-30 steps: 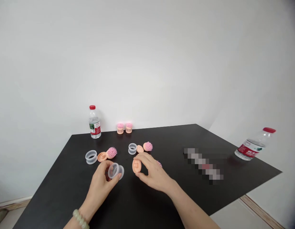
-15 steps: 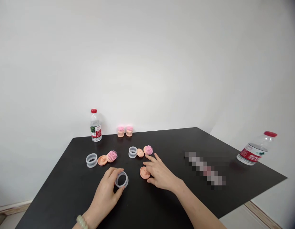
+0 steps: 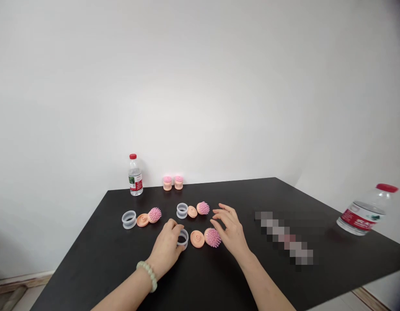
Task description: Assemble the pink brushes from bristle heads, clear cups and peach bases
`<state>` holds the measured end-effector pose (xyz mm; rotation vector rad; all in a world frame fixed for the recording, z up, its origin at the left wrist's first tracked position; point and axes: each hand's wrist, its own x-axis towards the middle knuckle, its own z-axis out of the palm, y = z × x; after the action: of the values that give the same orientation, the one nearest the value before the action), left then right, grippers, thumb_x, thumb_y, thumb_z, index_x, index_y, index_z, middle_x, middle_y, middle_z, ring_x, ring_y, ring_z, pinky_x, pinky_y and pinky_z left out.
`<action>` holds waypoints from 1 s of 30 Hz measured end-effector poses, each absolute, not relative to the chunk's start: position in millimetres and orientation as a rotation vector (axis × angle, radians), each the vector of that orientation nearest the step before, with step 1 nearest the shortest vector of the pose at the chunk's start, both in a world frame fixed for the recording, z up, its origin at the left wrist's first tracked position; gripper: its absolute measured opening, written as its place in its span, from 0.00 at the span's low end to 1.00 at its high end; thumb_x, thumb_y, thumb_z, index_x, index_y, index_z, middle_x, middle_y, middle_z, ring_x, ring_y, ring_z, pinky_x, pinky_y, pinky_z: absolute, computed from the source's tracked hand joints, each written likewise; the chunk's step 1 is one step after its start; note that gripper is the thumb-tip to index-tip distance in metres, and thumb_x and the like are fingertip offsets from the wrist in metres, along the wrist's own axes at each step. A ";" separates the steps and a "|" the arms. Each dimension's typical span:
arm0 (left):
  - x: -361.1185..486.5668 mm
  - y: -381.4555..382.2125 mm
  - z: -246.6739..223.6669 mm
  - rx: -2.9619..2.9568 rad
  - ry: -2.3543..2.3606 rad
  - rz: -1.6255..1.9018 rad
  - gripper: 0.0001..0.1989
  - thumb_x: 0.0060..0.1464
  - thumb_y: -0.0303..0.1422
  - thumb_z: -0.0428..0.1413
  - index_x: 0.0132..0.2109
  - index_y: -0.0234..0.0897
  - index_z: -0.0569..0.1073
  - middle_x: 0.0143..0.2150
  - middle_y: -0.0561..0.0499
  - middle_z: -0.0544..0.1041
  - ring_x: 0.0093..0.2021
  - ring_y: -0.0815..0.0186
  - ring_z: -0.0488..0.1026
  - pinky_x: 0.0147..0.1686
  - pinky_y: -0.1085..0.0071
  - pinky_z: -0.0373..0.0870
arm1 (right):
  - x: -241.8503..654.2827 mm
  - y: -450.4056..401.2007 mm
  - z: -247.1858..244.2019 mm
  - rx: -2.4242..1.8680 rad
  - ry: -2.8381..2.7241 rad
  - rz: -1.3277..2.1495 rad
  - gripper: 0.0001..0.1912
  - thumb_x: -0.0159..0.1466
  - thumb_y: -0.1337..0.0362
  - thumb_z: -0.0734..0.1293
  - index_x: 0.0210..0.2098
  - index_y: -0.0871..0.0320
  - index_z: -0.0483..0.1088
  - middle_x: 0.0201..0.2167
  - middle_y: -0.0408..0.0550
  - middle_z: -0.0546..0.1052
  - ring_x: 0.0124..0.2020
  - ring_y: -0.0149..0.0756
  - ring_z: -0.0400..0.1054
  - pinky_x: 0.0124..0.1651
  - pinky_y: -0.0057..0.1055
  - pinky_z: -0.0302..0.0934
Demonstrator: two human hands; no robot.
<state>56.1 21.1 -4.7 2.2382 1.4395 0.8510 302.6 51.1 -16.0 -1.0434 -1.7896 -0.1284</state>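
White wall behind a black table, with three loose sets on the tabletop, each made up of a clear silicone ring, a peach disc and a pink bristled brush head. Closest to the body, a row of near ring, near disc and near brush head, all just beside one another. Left hand, bead bracelet at the wrist, curled over the near ring, with fingers bent down against its left side and part of the ring hidden behind them; firmness of the hold impossible to tell. Right hand open, fingers loosely spread and slightly arched, holding nothing, close above the near brush head with no clear contact. Farther back, directly behind the near row, rear ring, rear disc and rear brush head in a line. Off to the left, left ring, left disc and left brush head, also in a line. Along the far edge, two assembled brushes upright side by side, next to an upright water bottle with a red cap. Toward the right edge, a second bottle lying on its side, and between it and the right hand, a pixelated strip too blurred to tell.
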 end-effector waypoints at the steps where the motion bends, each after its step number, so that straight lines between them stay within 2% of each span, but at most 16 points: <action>1: 59.4 23.4 -4.9 2.236 1.448 0.851 0.24 0.46 0.21 0.58 0.52 0.39 0.75 0.48 0.45 0.72 0.47 0.56 0.74 0.50 0.59 0.73 | 303.4 51.7 -16.1 -1.040 -1.777 -0.135 0.06 0.67 0.65 0.64 0.33 0.53 0.72 0.40 0.54 0.80 0.55 0.53 0.68 0.52 0.55 0.68; 5: 69.6 26.5 -9.4 2.237 1.473 0.860 0.26 0.46 0.21 0.58 0.54 0.39 0.74 0.50 0.45 0.72 0.50 0.55 0.73 0.53 0.59 0.71 | 306.1 54.4 -16.8 -1.036 -1.762 -0.129 0.09 0.67 0.64 0.64 0.31 0.53 0.72 0.37 0.52 0.80 0.52 0.52 0.69 0.50 0.53 0.69; 10: 69.6 19.5 -11.5 2.209 1.490 0.888 0.36 0.44 0.23 0.62 0.62 0.41 0.67 0.56 0.43 0.70 0.56 0.52 0.70 0.57 0.57 0.70 | 305.9 55.3 -18.0 -1.029 -1.765 -0.102 0.09 0.68 0.65 0.63 0.31 0.53 0.72 0.37 0.51 0.80 0.52 0.51 0.68 0.50 0.52 0.69; 14: 53.7 8.0 -9.9 2.191 1.523 0.954 0.33 0.49 0.27 0.60 0.63 0.42 0.65 0.58 0.43 0.69 0.60 0.50 0.67 0.60 0.51 0.66 | 305.8 54.9 -19.7 -1.037 -1.750 -0.084 0.06 0.68 0.64 0.64 0.35 0.53 0.72 0.37 0.52 0.80 0.52 0.51 0.69 0.49 0.50 0.69; 20: 16.3 -6.4 -23.7 2.175 1.578 1.226 0.25 0.58 0.33 0.55 0.62 0.43 0.64 0.60 0.41 0.68 0.63 0.47 0.65 0.59 0.46 0.68 | 302.4 58.7 -10.1 -1.130 -1.747 -0.015 0.09 0.68 0.60 0.64 0.45 0.55 0.71 0.47 0.56 0.76 0.53 0.50 0.69 0.52 0.49 0.69; 25: 13.2 -13.0 -32.1 2.091 1.577 1.367 0.23 0.60 0.36 0.54 0.61 0.44 0.63 0.59 0.41 0.69 0.59 0.49 0.70 0.54 0.48 0.74 | 275.4 80.4 31.7 -1.212 -2.023 0.013 0.14 0.68 0.63 0.64 0.53 0.56 0.67 0.52 0.55 0.74 0.56 0.46 0.66 0.57 0.44 0.65; 27: 19.6 -15.3 -32.0 2.092 1.527 1.432 0.23 0.60 0.35 0.54 0.62 0.44 0.63 0.59 0.40 0.69 0.59 0.49 0.69 0.53 0.49 0.75 | 256.7 99.9 48.0 -1.278 -2.162 0.001 0.17 0.68 0.64 0.65 0.56 0.57 0.66 0.56 0.54 0.72 0.58 0.45 0.64 0.59 0.41 0.63; 30: 28.7 -18.2 -33.0 2.156 1.453 1.544 0.23 0.60 0.32 0.54 0.62 0.43 0.64 0.59 0.39 0.69 0.59 0.49 0.68 0.53 0.49 0.74 | 225.6 140.2 61.1 -1.371 -2.234 -0.010 0.20 0.66 0.63 0.68 0.56 0.59 0.66 0.56 0.56 0.71 0.59 0.47 0.63 0.60 0.41 0.61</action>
<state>28.7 -18.2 -33.0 2.1555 1.4528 1.5437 225.6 140.2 61.1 -1.3712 -2.2343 -0.0104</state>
